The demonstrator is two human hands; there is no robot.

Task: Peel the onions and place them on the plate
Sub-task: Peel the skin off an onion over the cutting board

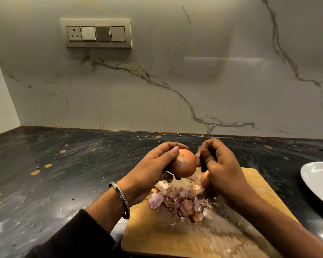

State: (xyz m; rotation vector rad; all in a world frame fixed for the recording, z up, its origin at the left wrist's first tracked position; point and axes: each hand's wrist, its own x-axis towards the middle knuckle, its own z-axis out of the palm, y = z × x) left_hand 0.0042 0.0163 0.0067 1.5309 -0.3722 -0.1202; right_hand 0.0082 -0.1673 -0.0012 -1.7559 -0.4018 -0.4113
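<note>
My left hand [149, 174] grips a brown-skinned onion [184, 163] from its left side and holds it above the wooden cutting board [157, 237]. At the onion's right end, the thumb and curled fingers of my right hand [222, 170] pinch a flap of onion skin [198, 155]. A pile of torn pink and brown onion peels [179, 201] lies on the board under both hands. A white plate [317, 185] sits at the right edge of the view, partly cut off. Something small and dark lies on its far side.
The board rests on a dark, stained stone counter [63, 174] against a marble-look wall. A switch panel [96, 33] is set high in the wall at left. A metal bangle [120, 198] circles my left wrist.
</note>
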